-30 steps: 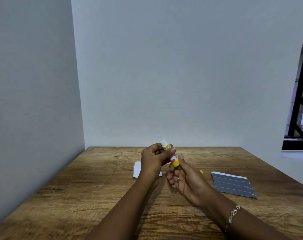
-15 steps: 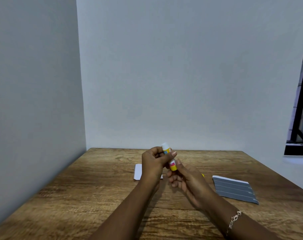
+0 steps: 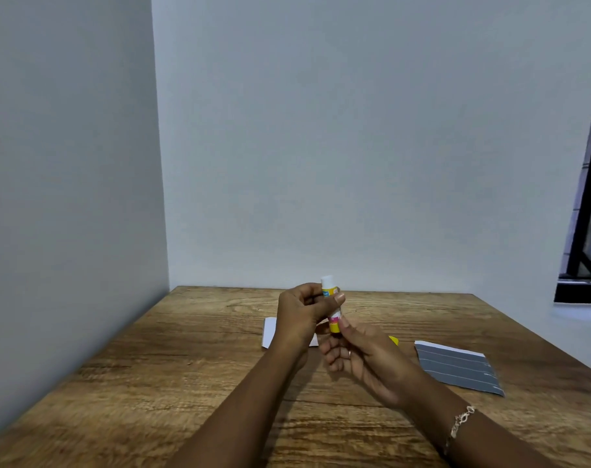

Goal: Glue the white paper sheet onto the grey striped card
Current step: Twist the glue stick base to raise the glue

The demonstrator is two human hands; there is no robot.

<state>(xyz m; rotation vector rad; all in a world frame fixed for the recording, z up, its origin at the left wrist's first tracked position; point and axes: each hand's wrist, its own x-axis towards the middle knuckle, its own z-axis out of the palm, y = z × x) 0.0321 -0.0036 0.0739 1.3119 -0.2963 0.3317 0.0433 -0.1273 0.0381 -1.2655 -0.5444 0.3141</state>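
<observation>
While the wooden worktop (image 3: 186, 383) carries the grey striped card (image 3: 456, 369) at the right and the white paper sheet (image 3: 270, 332) well apart to the left, both hands hold a glue stick (image 3: 331, 292) upright above the gap. The left hand (image 3: 301, 315) curls its fingers round the upper barrel; the right hand (image 3: 365, 359) pinches the yellow base. A yellow cap (image 3: 393, 340) lies just behind the right hand. A bracelet (image 3: 461, 422) circles the right wrist.

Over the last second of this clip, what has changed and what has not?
The glue stick has swung from a lean to nearly upright. The left hand still grips its upper part, the right hand its yellow base; nothing was let go. The white paper sheet, grey striped card and yellow cap lie unmoved on the table.
</observation>
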